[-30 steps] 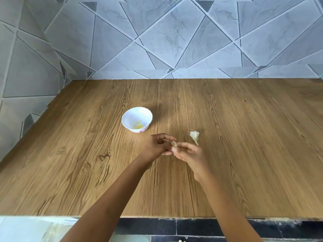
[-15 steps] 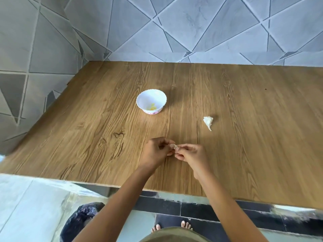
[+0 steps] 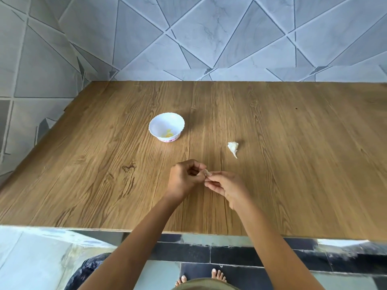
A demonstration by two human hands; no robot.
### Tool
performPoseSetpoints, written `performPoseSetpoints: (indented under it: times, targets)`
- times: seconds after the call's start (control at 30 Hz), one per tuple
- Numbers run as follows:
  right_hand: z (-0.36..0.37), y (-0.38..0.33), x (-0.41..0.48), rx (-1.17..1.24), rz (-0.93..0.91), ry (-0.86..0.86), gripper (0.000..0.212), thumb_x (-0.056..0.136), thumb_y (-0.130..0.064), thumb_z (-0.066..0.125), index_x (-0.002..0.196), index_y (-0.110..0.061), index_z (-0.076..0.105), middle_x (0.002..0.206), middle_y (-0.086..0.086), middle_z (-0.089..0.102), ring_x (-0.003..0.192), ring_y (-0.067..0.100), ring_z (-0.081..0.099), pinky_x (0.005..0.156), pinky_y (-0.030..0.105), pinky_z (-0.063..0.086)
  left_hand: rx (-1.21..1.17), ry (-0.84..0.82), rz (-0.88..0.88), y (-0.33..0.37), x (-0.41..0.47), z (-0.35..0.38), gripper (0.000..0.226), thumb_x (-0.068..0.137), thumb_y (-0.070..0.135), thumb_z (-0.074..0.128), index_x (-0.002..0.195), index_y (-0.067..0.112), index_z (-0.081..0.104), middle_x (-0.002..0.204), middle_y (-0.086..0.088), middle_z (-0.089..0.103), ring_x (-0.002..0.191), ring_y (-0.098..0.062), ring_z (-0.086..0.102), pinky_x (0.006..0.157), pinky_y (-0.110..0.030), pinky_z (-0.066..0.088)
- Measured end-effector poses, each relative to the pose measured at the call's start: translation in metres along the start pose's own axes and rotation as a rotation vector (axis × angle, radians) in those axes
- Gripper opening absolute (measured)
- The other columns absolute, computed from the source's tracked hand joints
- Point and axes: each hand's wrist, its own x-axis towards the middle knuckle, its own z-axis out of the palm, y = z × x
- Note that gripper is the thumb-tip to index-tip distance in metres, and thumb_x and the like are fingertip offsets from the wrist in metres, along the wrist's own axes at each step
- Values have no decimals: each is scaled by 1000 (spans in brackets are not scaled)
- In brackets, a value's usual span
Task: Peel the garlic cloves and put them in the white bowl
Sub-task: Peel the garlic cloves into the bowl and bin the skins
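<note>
Both hands meet over the middle of the wooden table (image 3: 293, 164). My left hand (image 3: 185, 178) and my right hand (image 3: 227, 186) pinch one small pale garlic clove (image 3: 207, 172) between their fingertips, a bit of papery skin sticking up. The white bowl (image 3: 167, 127) with a scalloped rim stands farther back and to the left, with some yellowish peeled pieces inside. A white piece of garlic (image 3: 233, 147) with a pointed tail lies on the table behind and to the right of my hands.
Grey tiled walls (image 3: 209, 38) close the table at the back and left. The table's front edge (image 3: 188, 232) runs below my forearms. A dark bag (image 3: 88, 271) and bare feet (image 3: 217, 276) show on the floor beneath.
The camera has tilted down and shifted, so the floor and feet come into view. My hands stay together on the same clove, drawn back from the garlic piece toward the front edge.
</note>
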Motion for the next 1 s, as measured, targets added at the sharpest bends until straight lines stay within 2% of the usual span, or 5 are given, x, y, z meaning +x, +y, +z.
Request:
performPoseSetpoints:
  times: [0.1, 0.23, 0.33, 0.67, 1.0]
  targets:
    - [-6, -1, 1, -182, -149, -28, 9, 82, -3, 70, 90, -5, 69, 81, 8, 71, 73, 11, 68, 70, 17, 56, 11, -69, 8, 3, 6, -3, 17, 80, 4, 72, 79, 21, 69, 74, 2, 70, 68, -13, 66, 65, -27, 53]
    - [-8, -3, 2, -283, -302, -44, 14, 80, 2, 70, 87, -11, 71, 81, 8, 72, 71, 11, 70, 68, 17, 56, -80, -179, -34, 6, 13, -8, 16, 79, -4, 70, 82, 12, 69, 74, -2, 71, 69, -18, 66, 68, -32, 54]
    - [-5, -2, 5, -255, -308, -11, 12, 80, 2, 71, 88, -6, 71, 77, 6, 71, 68, 11, 70, 65, 16, 55, -143, -172, -100, 6, 14, -8, 12, 80, -6, 69, 85, 5, 69, 78, -11, 70, 72, -24, 65, 73, -38, 55]
    - [1, 3, 6, -3, -209, -17, 12, 82, 1, 68, 88, -10, 70, 79, 5, 73, 73, 12, 71, 68, 17, 56, -323, -138, -253, 4, 17, -11, 8, 87, -5, 60, 85, 2, 64, 74, -8, 66, 66, -14, 64, 65, -19, 55]
    - [-29, -17, 9, 120, -247, 131, 6, 84, 0, 67, 85, -5, 71, 79, 6, 72, 76, 13, 71, 68, 15, 55, -341, -345, -333, 31, 63, 14, 6, 88, 0, 62, 93, 1, 64, 81, -10, 70, 72, -13, 69, 68, -19, 57]
